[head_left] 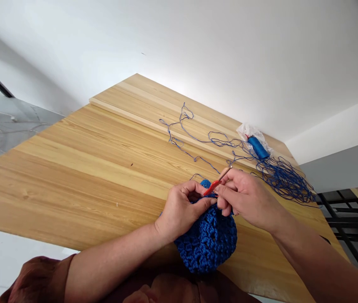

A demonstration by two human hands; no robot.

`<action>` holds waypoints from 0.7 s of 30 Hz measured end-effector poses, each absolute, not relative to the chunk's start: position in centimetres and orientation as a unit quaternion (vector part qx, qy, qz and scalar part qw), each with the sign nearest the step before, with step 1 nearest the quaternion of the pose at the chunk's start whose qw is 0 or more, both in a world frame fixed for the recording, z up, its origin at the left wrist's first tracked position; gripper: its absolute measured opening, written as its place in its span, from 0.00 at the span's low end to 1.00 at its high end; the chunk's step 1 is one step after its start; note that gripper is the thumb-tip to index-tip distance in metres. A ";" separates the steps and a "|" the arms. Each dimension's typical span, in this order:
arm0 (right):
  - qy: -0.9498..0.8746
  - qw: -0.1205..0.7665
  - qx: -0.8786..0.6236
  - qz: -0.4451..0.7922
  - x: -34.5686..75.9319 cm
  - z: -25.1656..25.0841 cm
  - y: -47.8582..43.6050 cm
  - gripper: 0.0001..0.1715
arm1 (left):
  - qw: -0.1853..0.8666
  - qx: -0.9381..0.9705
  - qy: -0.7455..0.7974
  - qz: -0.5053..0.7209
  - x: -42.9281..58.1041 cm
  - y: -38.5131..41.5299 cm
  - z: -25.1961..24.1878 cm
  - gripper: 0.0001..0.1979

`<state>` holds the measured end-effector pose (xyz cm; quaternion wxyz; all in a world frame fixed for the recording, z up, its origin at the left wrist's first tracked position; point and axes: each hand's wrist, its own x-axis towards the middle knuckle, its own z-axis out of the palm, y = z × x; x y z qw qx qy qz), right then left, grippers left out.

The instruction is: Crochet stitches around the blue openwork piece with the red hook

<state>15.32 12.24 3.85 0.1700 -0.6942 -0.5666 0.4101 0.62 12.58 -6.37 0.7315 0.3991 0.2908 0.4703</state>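
A blue crocheted piece hangs below my hands at the near edge of the table. My left hand pinches its upper edge between thumb and fingers. In my right hand is a crochet hook with a red handle and a metal shaft, held slantwise just above the work. The fingertips of both hands almost meet there, and they hide the stitch being worked. Thin blue yarn runs from the work across the table.
A blue yarn spool lies by a crumpled clear plastic bag at the back right. Beside it spreads a loose tangle of blue yarn. The wooden table has a raised strip near a white wall.
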 end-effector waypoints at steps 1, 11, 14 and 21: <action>-0.566 0.177 -0.695 0.406 15.2 3.8 12.3 0.10 | 0.735 0.397 0.287 0.469 0.6 12.6 -6.4 0.15; -0.560 0.214 -0.688 0.409 15.4 3.7 11.9 0.17 | 0.699 0.429 0.284 0.496 0.6 12.5 -6.8 0.12; -0.568 0.218 -0.685 0.401 15.9 3.6 11.5 0.13 | 0.701 0.428 0.284 0.495 0.7 12.5 -7.0 0.10; -0.548 0.208 -0.704 0.402 15.8 3.1 11.3 0.08 | 0.603 0.533 0.318 0.502 0.4 12.5 -7.2 0.09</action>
